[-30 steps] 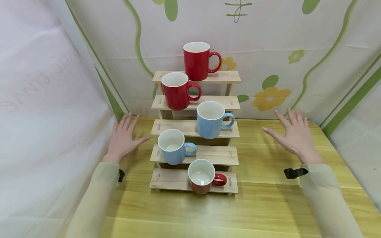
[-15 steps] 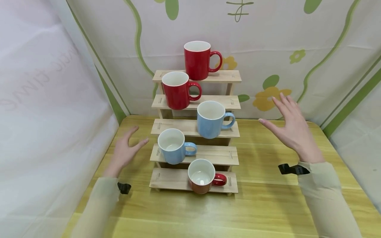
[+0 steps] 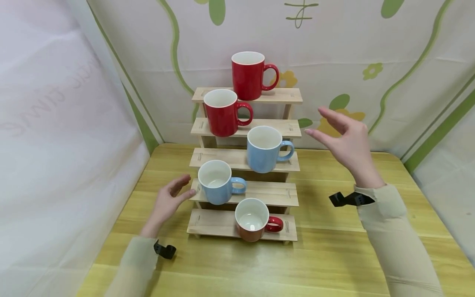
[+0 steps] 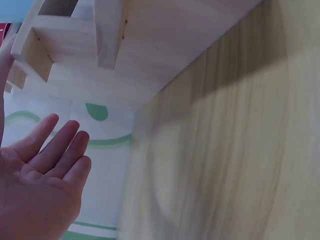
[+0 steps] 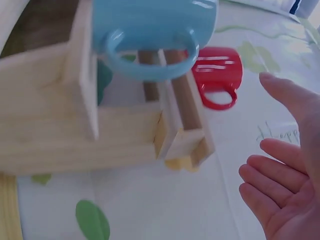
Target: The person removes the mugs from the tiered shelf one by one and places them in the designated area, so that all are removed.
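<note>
A stepped wooden rack (image 3: 259, 193) carries several mugs, all upright with handles to the right. On the top step stands a red mug (image 3: 248, 80); a second red mug (image 3: 222, 119) is one step lower, to the left. The middle step bears a light blue mug (image 3: 262, 156), and another light blue mug (image 3: 215, 192) sits left on the fourth. A mug with a white inside and red handle (image 3: 250, 233) is on the lowest step. My left hand (image 3: 167, 202) is beside the fourth step, thumb near its blue mug, holding nothing. Raised right of the rack, my right hand (image 3: 349, 142) has thumb and fingers apart, holding nothing.
The rack stands on a wood-grain table (image 3: 334, 255). Behind it hangs a white cloth (image 3: 326, 41) with green and yellow flower patterns. More white cloth (image 3: 55, 144) borders the table's left side. Black straps (image 3: 350, 199) are worn on both wrists.
My left hand has come off the table's left side and moved right and nearer, toward the rack. The right hand has risen and moved left, its fingers bending. The mugs have stayed put.
</note>
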The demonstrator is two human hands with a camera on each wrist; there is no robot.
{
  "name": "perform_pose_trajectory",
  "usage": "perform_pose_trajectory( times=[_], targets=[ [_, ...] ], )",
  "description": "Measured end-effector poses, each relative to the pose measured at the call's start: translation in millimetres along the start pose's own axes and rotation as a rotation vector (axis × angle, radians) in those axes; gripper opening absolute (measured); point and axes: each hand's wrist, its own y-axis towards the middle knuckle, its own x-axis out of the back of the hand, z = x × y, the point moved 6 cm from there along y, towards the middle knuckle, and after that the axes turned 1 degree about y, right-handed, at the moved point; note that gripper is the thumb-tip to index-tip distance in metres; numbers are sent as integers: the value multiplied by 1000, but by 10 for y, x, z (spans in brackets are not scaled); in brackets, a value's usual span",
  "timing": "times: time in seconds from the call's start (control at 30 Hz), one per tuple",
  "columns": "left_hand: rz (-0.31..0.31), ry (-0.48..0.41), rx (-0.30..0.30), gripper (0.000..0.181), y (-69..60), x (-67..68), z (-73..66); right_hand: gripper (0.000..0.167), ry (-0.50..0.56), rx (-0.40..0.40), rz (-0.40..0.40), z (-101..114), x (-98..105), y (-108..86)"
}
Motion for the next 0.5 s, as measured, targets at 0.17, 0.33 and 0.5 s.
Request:
perform_pose_trajectory(
  times=[0.17,0.33,0.5],
  targets=[
    [27,-95,10,64,-18,-68,11,53,82,0,21,186,-113,172],
    [25,-130,28,66,-33,-109,20,55,96,12,63,320,-236,289],
    [4,-146,71,65,-50,-141,20,53,95,8,86,398,-308,342]
  ],
)
